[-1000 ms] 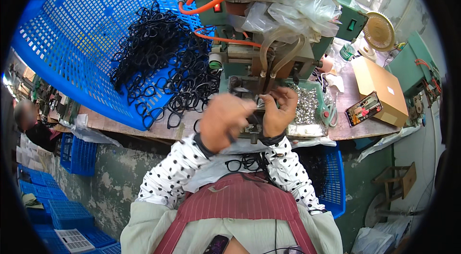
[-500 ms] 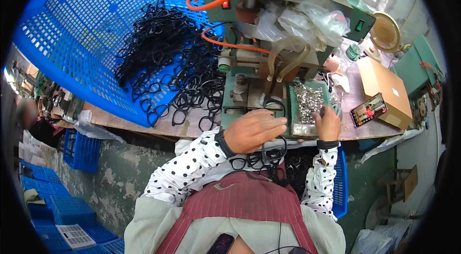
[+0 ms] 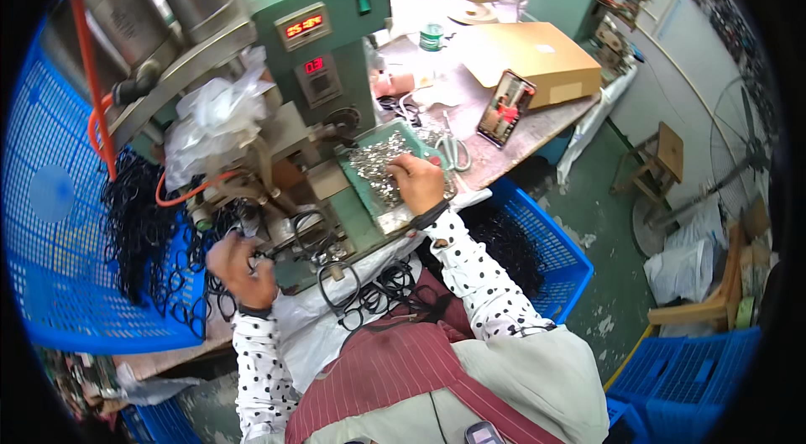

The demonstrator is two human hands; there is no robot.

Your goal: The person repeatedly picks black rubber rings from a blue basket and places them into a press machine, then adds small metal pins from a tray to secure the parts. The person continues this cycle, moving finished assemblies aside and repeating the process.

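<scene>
My right hand [image 3: 418,184] is over a green tray [image 3: 382,213] of small shiny metal parts [image 3: 378,160], thumb and fingers pinched together among them. Whatever lies between the fingertips is too small to make out. Blurred by motion, my left hand [image 3: 243,268] is at the left side of the green machine's work area, its fingers partly curled. Between the hands, a black eyeglass frame [image 3: 312,232] sits at the machine's fixture. Several more black frames [image 3: 395,284] lie on white cloth at my lap.
A big blue basket [image 3: 50,293] with a heap of black frames [image 3: 134,226] stands left; another blue basket [image 3: 567,276] is below the table on the right. Beyond the tray are scissors [image 3: 456,154], a propped phone [image 3: 507,108] and a cardboard box [image 3: 537,58]. Plastic bags [image 3: 220,117] hang on the machine.
The view has turned to the right. My left hand has moved from in front of the fixture to its left side. My right hand remains at the tray, now reaching farther into the metal parts.
</scene>
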